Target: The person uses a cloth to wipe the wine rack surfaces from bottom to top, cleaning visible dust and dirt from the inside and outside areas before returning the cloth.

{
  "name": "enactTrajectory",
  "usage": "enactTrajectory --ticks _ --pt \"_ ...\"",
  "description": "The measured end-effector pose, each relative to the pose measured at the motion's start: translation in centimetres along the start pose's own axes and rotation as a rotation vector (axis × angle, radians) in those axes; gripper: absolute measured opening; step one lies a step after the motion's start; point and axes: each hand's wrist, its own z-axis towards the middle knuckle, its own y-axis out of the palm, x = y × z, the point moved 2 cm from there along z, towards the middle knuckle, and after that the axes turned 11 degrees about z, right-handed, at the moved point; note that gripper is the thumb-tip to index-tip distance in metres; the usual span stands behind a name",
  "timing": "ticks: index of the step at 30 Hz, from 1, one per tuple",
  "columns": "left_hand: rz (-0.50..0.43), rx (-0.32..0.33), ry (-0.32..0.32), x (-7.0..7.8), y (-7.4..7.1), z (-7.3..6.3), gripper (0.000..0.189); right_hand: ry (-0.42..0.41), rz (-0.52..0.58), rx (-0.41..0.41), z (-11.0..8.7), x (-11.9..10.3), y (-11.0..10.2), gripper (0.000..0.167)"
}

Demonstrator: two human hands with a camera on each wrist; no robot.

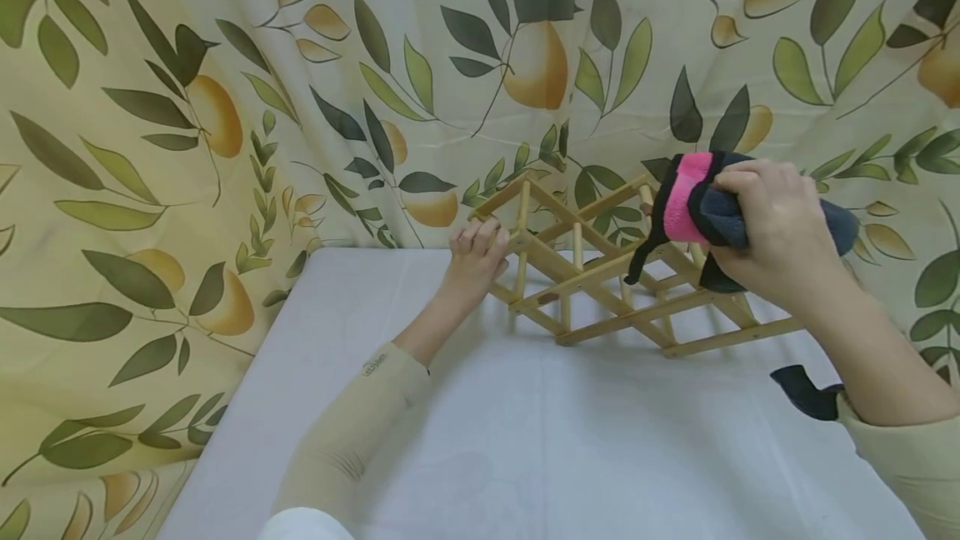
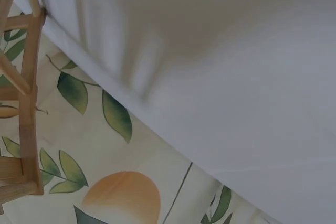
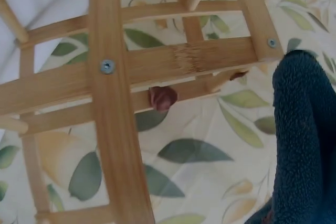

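In the head view my left hand (image 1: 477, 252) grips the left end of a light wooden lattice rack (image 1: 600, 277), its fingers curled over the upper corner. My right hand (image 1: 780, 232) holds a rolled dark blue terry cloth (image 1: 723, 215) with a pink band and black trim, above the rack's right part. A black strip hangs from the cloth in front of the slats. In the right wrist view the fuzzy cloth (image 3: 304, 129) is beside a corner of the screwed-together rack (image 3: 110, 98). The left wrist view catches only an end of the rack (image 2: 30, 114).
The rack stands on a white-covered table (image 1: 480, 440) near its back edge. Behind hangs a curtain (image 1: 300, 107) printed with leaves and fruit. A black strap-like piece (image 1: 806, 394) shows by my right sleeve. A small reddish-brown piece (image 3: 163, 98) shows at a slat.
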Motion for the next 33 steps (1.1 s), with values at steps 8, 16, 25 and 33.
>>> enactTrajectory --ticks 8,16,25,33 --pt "-0.05 0.003 0.005 -1.5 -1.3 -1.6 0.05 -0.02 0.121 -0.16 2.8 1.0 3.1 0.058" --pt "-0.084 0.031 0.006 -2.9 -2.2 -2.9 0.049 -0.132 0.141 -0.347 4.0 1.1 5.2 0.059" --pt "-0.107 0.043 0.006 -3.1 -2.6 -3.0 0.048 -0.241 0.076 -0.489 3.8 1.8 5.9 0.053" --pt "-0.132 0.06 -0.017 -3.0 -2.6 -3.0 0.045 -0.258 0.0 -0.564 3.6 2.4 6.4 0.051"
